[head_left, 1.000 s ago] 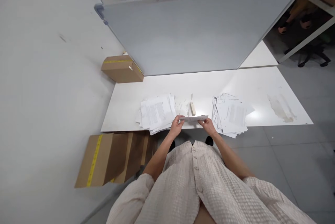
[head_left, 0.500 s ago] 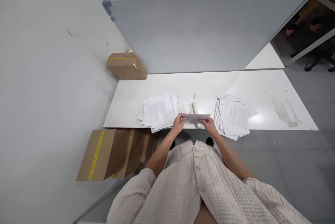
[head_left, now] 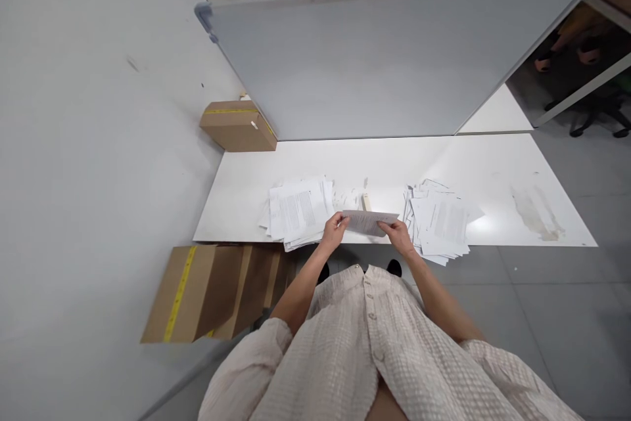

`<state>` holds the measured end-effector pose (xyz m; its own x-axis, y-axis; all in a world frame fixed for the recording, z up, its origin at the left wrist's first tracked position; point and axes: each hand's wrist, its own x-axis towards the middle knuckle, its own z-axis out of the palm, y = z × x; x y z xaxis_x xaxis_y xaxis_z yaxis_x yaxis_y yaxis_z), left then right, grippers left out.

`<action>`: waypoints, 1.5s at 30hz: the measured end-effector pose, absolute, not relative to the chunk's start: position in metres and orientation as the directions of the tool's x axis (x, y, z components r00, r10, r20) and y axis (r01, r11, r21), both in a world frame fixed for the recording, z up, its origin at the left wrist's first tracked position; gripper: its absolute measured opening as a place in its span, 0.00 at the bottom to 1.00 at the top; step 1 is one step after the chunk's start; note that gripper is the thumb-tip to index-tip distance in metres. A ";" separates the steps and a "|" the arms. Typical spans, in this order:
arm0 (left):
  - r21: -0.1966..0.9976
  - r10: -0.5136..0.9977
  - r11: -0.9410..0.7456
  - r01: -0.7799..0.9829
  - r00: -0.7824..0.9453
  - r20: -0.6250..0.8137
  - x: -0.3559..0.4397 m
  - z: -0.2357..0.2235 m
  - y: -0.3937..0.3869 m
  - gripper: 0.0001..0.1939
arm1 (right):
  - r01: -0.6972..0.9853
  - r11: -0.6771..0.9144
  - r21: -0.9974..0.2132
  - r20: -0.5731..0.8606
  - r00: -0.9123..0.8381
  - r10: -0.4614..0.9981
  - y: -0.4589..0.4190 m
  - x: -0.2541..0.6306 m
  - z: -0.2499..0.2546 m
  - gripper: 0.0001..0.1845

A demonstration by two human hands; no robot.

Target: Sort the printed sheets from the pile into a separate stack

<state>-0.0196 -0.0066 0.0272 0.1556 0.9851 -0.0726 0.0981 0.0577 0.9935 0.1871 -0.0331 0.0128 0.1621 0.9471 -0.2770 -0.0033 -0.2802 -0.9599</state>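
Observation:
Between my hands is a printed sheet of paper [head_left: 365,222], held up over the table's front edge. My left hand [head_left: 336,230] pinches its left end, and my right hand [head_left: 397,234] grips its right end, both closed. To the left lies a loose pile of printed papers [head_left: 300,211]. On the right is a second untidy pile of papers [head_left: 441,221], its lower sheets jutting past the table edge. Just behind the held sheet, a small cream-coloured block-like object [head_left: 365,202] rests on the table, partly hidden by the paper.
A whiteboard [head_left: 365,66] stands across the back of the white table [head_left: 384,161]. One cardboard box [head_left: 239,127] sits at the table's back left corner. More cardboard boxes [head_left: 197,293] stand on the floor at left, against the wall. Grey smudges mark the table's right end.
The held sheet has tilted so that more of its printed face shows. My hands keep their grip at both ends, with the right hand shifted slightly.

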 end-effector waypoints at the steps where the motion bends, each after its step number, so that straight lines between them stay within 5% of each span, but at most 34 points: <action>1: 0.995 0.984 0.073 0.065 0.155 -0.083 -0.020 0.030 -0.004 0.11 | -0.038 -0.279 -0.960 -0.281 0.170 0.944 -0.033 0.187 0.015 0.14; 6: 0.955 0.946 0.291 -0.062 0.170 -0.277 -0.029 0.033 -0.003 0.21 | -0.331 -0.224 -0.917 -0.313 0.245 0.918 -0.031 0.183 0.025 0.15; 10: 0.825 0.853 0.510 -0.243 0.267 -0.448 -0.027 0.030 -0.021 0.23 | -0.413 -0.168 -0.895 -0.309 0.303 0.902 -0.034 0.173 0.029 0.17; 13: 0.781 0.841 0.529 -0.332 0.328 -0.431 -0.018 0.029 -0.031 0.21 | -0.389 -0.179 -0.904 -0.306 0.295 0.905 -0.039 0.172 0.030 0.17; 16: 0.848 0.896 0.439 -0.297 0.212 -0.389 -0.016 0.029 -0.027 0.22 | -0.363 -0.254 -0.896 -0.349 0.224 0.910 -0.044 0.188 0.030 0.18; 21: 0.981 0.974 0.193 0.026 0.114 -0.194 -0.037 0.033 -0.007 0.18 | -0.156 -0.291 -0.944 -0.315 0.157 0.936 -0.044 0.237 0.043 0.19; 28: 0.966 0.963 -0.008 0.258 0.262 -0.062 -0.044 0.044 -0.002 0.14 | 0.358 -0.280 -0.891 -0.314 -0.037 0.949 -0.040 0.246 0.050 0.13; 37: 0.932 0.939 0.060 0.359 0.295 -0.174 -0.048 0.007 -0.006 0.12 | 0.404 -0.197 -0.893 -0.174 0.094 0.980 -0.052 0.228 0.003 0.10; 45: 0.938 0.945 0.015 0.345 0.301 -0.126 -0.040 0.012 -0.003 0.13 | 0.458 -0.274 -0.846 -0.287 0.041 0.957 -0.065 0.229 0.011 0.12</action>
<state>-0.0405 -0.0025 0.0119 0.3009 0.9454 -0.1255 0.3452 0.0147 0.9384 0.2285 -0.0646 0.0111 0.0414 0.9569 -0.2874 0.4585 -0.2737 -0.8455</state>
